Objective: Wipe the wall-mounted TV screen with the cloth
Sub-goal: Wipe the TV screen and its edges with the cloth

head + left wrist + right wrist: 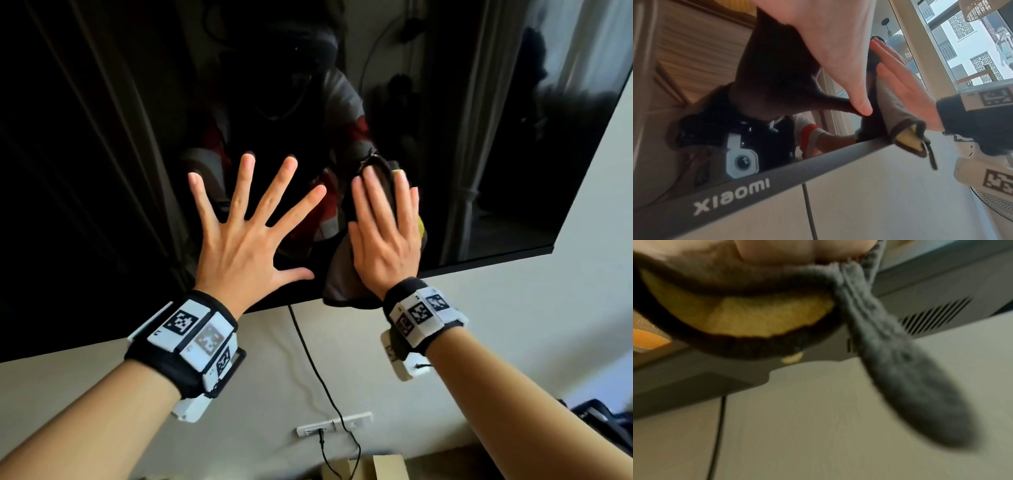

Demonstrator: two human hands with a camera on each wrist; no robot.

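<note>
The black TV screen hangs on the pale wall and fills the upper head view; its grey lower bezel carries a brand name. My left hand lies flat on the glass near the bottom edge, fingers spread wide. My right hand presses the grey-brown cloth with a yellow inner side flat against the screen, fingers straight and together. The cloth hangs past the bottom edge, a grey tail drooping below. My left palm fills the top of the left wrist view.
A black cable runs down the wall from the TV to white wall sockets. A cardboard box stands below. A dark object sits at the lower right. A fan grille shows beside the wall.
</note>
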